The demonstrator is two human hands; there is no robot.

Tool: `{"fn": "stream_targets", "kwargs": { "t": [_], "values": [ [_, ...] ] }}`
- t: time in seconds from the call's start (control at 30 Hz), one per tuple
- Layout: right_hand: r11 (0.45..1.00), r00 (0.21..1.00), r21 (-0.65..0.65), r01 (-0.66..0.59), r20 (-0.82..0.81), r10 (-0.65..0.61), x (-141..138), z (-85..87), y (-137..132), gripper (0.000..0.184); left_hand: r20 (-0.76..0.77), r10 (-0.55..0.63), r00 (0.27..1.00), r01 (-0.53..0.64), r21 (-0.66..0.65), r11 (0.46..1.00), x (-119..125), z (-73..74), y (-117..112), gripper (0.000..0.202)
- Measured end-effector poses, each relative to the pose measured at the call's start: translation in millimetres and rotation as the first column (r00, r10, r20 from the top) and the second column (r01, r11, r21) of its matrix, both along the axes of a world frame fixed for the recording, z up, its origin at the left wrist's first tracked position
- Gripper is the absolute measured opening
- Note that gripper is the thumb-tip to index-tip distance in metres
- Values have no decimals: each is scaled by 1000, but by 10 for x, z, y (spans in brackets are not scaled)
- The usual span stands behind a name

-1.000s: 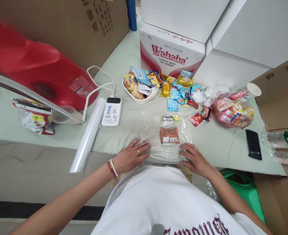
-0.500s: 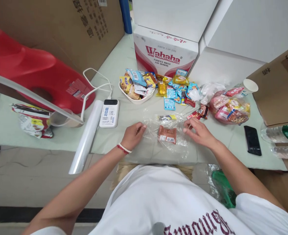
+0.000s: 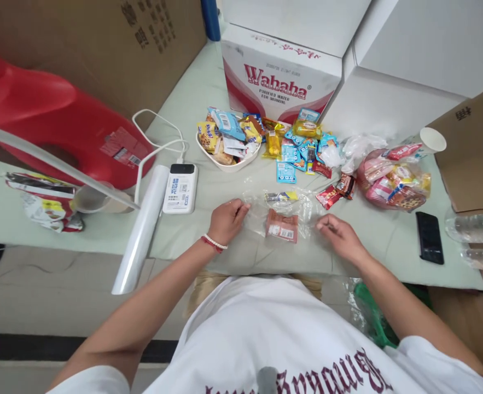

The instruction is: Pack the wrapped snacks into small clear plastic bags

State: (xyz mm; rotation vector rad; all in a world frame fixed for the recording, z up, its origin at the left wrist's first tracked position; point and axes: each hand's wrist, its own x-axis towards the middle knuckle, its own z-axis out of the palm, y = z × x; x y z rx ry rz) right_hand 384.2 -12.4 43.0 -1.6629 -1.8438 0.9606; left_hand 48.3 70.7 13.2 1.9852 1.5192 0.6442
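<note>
A thin sheet of clear plastic film [image 3: 259,217] lies on the table in front of me. On or under it are a brown snack packet [image 3: 281,225] and, farther back, a small yellow and dark stick packet [image 3: 281,196]; which side of the film they are on is hard to tell. My left hand [image 3: 226,220] is closed, pinching the film's left edge between thumb and fingers. At the opposite edge my right hand [image 3: 342,235] is closed too, its fingertips gripping the film. Red and brown candy wrappers [image 3: 335,189] lie just beyond the right hand.
A white bowl of snacks [image 3: 228,166] stands behind, beside several blue and yellow packets [image 3: 294,148]. To the right are a filled snack bag [image 3: 393,178], a phone [image 3: 430,237] and a paper cup [image 3: 433,140]. Leftward are a power bank [image 3: 180,189], a film roll [image 3: 140,232] and a red jug [image 3: 60,120].
My right hand has moved outward to the right and slightly toward me, its fingers now closed on the film's edge. My left hand keeps its pinch. The view has shifted slightly.
</note>
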Motion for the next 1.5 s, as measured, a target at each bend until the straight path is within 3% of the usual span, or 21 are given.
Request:
{"fn": "stream_targets", "kwargs": {
  "t": [0.1, 0.2, 0.27, 0.37, 0.4, 0.47, 0.53, 0.57, 0.63, 0.7, 0.77, 0.83, 0.93, 1.03, 1.13, 1.2, 1.27, 1.33, 1.37, 1.43, 1.5],
  "values": [
    [985, 968, -122, 121, 235, -90, 65, 3, 272, 26, -72, 51, 996, -52, -9, 999, 54, -17, 95, 37],
    [994, 828, -63, 89, 560, -38, 34, 77, 449, 19, -47, 175, 983, -168, 135, 977, 6, 17, 115, 28],
    [1000, 767, 19, -8, 642, -6, -27, 174, 565, 22, 1, 286, 958, -272, 313, 910, -58, 88, 33, 25],
    [974, 804, 141, -175, 592, 59, -186, 287, 804, 29, 74, 344, 936, -329, 532, 781, -64, 237, -230, 22],
    [961, 816, 174, -217, 572, 80, -258, 294, 900, 33, 72, 286, 956, -274, 573, 772, -19, 283, -331, 21],
    [945, 812, 187, -267, 572, 116, -418, 262, 1102, 43, -6, 17, 1000, -10, 581, 814, 147, 340, -500, 23],
    [956, 772, 109, -271, 618, 149, -572, 199, 1300, 51, -125, -267, 956, 294, 454, 841, 371, 335, -579, 32],
    [967, 748, 47, -251, 643, 164, -633, 172, 1392, 53, -176, -346, 922, 388, 372, 843, 482, 311, -583, 37],
    [978, 725, -88, -190, 659, 200, -705, 157, 1544, 47, -259, -397, 881, 456, 234, 859, 657, 234, -544, 42],
    [967, 753, -183, -175, 609, 251, -706, 208, 1623, 31, -313, -383, 869, 444, 154, 883, 743, 148, -496, 43],
    [957, 791, -170, -236, 537, 291, -661, 317, 1588, 21, -338, -365, 867, 426, 124, 896, 757, 85, -481, 44],
    [941, 802, -17, -339, 517, 298, -610, 442, 1415, 19, -346, -352, 870, 414, 124, 902, 742, 55, -498, 44],
    [857, 771, 182, -482, 554, 316, -577, 536, 953, 18, -329, -338, 882, 399, 137, 907, 730, 46, -534, 43],
    [828, 703, 92, -553, 585, 404, -587, 427, 466, 24, -243, -355, 903, 391, 115, 913, 679, 15, -548, 37],
    [819, 665, 7, -574, 587, 462, -615, 192, 169, 40, 20, -364, 931, 363, 58, 930, 497, -57, -543, 30],
    [808, 657, 14, -589, 591, 468, -646, 54, 90, 46, 253, -220, 942, 224, 15, 974, 337, -87, -504, 29],
    [802, 649, 35, -597, 608, 457, -684, -29, 66, 49, 384, 77, 920, -70, -32, 997, 219, -72, -409, 30],
    [802, 641, 51, -594, 632, 435, -717, -56, 64, 51, 345, 347, 872, -358, -33, 933, 185, -19, -279, 28],
    [803, 637, 55, -594, 642, 427, -726, -54, 64, 51, 274, 416, 867, -432, -4, 902, 196, 12, -219, 26],
    [808, 644, 68, -585, 644, 412, -721, -34, 58, 52, 76, 369, 926, -374, 63, 925, 235, 63, -148, 31],
    [826, 694, 96, -555, 601, 397, -685, -15, 43, 51, -98, 177, 979, -170, 73, 983, 248, 90, -167, 34]
  ]
}}
